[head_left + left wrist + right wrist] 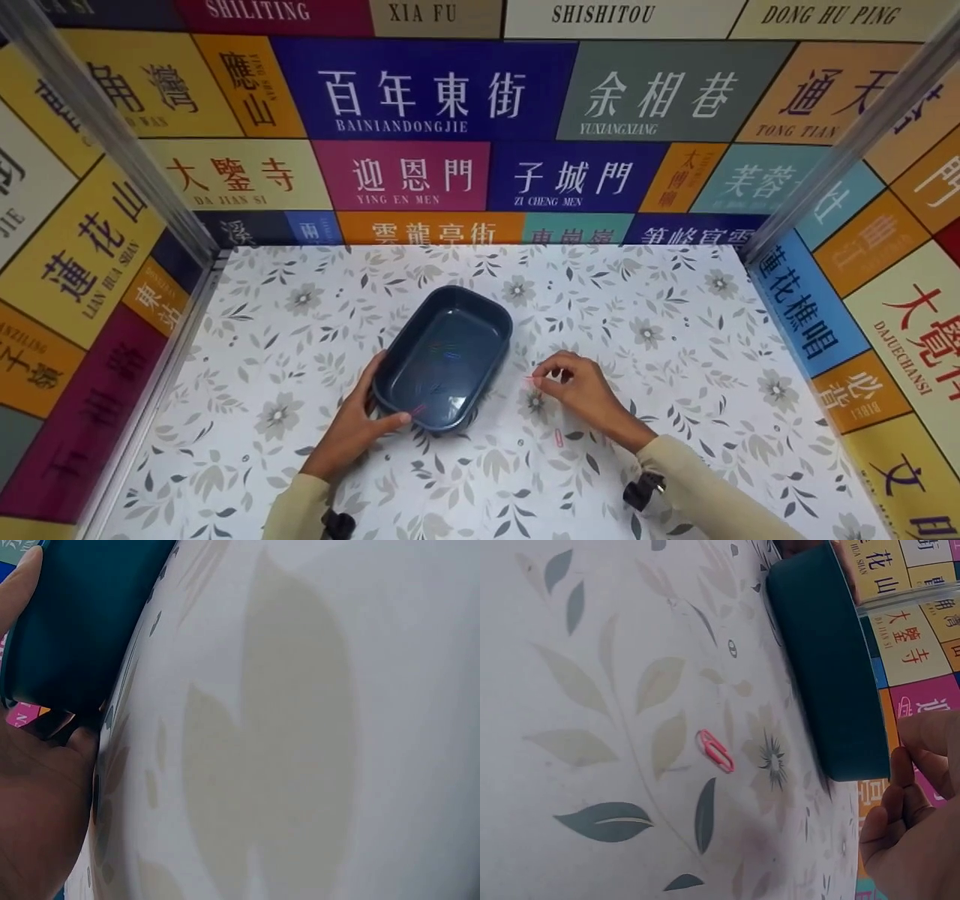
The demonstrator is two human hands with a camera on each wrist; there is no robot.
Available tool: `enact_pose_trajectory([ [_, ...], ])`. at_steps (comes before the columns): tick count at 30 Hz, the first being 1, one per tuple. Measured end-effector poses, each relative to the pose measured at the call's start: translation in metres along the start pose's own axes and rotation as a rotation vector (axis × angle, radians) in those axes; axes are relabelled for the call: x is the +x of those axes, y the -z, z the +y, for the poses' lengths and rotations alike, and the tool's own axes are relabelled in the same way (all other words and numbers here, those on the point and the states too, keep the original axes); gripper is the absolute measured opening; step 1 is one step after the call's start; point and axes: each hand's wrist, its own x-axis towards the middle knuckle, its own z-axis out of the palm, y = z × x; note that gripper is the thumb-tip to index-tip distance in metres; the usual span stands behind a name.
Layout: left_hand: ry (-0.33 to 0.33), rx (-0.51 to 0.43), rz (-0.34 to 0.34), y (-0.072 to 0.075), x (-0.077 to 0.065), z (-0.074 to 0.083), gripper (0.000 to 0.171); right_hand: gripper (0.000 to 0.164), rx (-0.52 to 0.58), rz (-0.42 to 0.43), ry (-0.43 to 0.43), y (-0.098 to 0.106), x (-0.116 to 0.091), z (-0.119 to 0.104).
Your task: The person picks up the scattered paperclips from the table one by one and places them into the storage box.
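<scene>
A dark blue, deep rectangular dish (466,328) stands on the table, slanting in the head view. My left hand (351,429) grips its near left side, thumb at the rim and fingers along the outer wall. Several coloured paper clips (451,355) lie inside on the dish's floor. To the right of the dish, my right hand (576,388) pinches a pink paper clip (904,706) between thumb and forefinger, a little above the tabletop. Another pink paper clip (558,438) lies on the table below that hand; the right wrist view shows this loose clip (716,751) close up.
White cloth with grey leaves and flowers covers the table (300,360). Colourful panels with lettering (420,90) stand behind and at both sides. Clear upright edge strips (817,161) run along the corners. Each wrist carries a small black camera (642,491).
</scene>
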Motion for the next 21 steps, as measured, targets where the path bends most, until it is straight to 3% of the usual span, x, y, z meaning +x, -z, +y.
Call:
enact_pose_trajectory([
  [21,-0.037,-0.029,-0.02,0.001,-0.002,0.001,0.118,0.006,0.019,-0.073,-0.013,-0.013,0.026,-0.024],
])
